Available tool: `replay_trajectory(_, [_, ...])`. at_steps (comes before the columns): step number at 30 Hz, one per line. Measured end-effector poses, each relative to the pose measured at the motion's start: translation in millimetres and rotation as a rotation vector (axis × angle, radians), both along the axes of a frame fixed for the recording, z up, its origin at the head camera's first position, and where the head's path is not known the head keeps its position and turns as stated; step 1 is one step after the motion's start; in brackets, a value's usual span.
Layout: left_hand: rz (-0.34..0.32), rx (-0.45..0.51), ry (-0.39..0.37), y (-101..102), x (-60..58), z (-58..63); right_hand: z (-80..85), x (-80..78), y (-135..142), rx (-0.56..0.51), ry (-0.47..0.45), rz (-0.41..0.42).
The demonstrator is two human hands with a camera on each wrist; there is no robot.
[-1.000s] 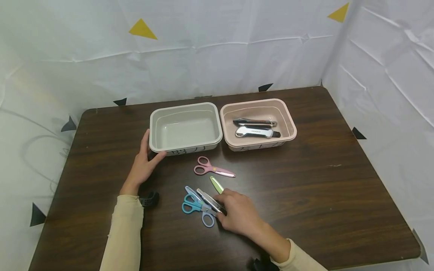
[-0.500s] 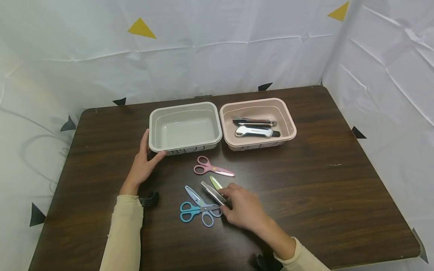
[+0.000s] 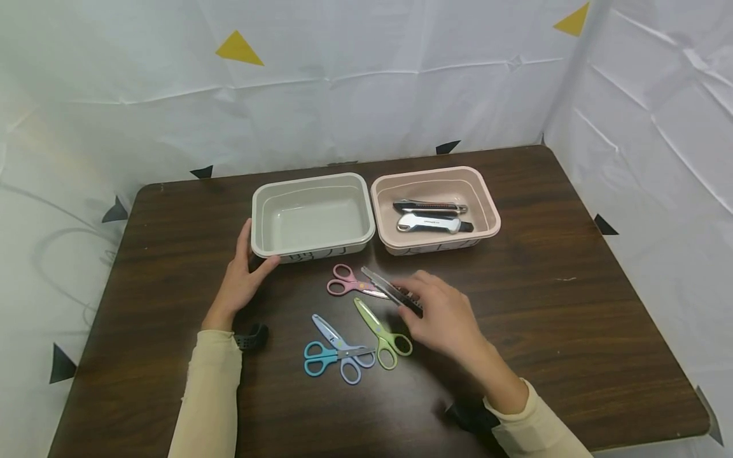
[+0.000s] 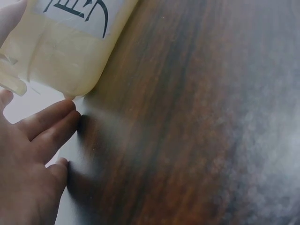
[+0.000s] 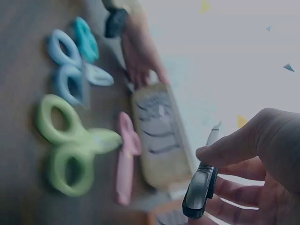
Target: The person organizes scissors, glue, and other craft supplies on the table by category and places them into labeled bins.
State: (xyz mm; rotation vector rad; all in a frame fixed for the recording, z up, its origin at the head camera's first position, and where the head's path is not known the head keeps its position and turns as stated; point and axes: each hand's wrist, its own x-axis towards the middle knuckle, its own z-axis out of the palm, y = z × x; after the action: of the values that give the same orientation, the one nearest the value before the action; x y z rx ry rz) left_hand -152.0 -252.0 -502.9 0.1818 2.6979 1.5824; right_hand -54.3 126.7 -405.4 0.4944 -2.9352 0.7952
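Note:
My right hand point(image 3: 449, 315) pinches a slim silver-and-black utility knife point(image 3: 392, 291) between thumb and fingers, raised over the table, its pale tip pointing up and left. In the right wrist view the knife point(image 5: 200, 187) shows its rounded black end. My left hand point(image 3: 237, 283) rests at the near left corner of the grey-green bin point(image 3: 312, 252), fingers fairly straight along its side and thumb at the front wall. Below the right hand lie green scissors point(image 3: 372, 316). Pink scissors point(image 3: 339, 287) are partly hidden by the knife. Light blue scissors point(image 3: 325, 327) lie crossed with turquoise scissors point(image 3: 322, 358).
A pink bin point(image 3: 492, 219) stands right of the grey-green one, holding a black utility knife point(image 3: 429, 207) and a white one point(image 3: 426, 222). Both bins carry handwritten labels in front. White sheeting point(image 3: 366, 121) walls in the brown table point(image 3: 572, 331) at the back and sides.
My right hand has lifted the utility knife off the scissors pile and carried it up and right. The turquoise scissors have turned slightly; the green scissors are uncovered. The left hand has stayed put.

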Motion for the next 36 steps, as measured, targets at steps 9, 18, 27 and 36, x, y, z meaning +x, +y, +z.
replay_trajectory(9, [-0.016,0.002,-0.009,1,-0.2,-0.8,30.0,-45.4,42,0.075,0.11,-0.021])
replay_trajectory(18, [-0.006,0.008,-0.005,-1,0.0,4.0,40.2,-105.5,71,0.178,0.044,0.021])
replay_trajectory(27, [-0.008,0.003,-0.005,-1,2.0,3.8,18.8,-154.7,81,0.264,-0.023,0.276])
replay_trajectory(36, [-0.003,-0.001,-0.004,-1,-0.7,-1.7,0.4,-183.7,87,0.297,-0.134,0.377])
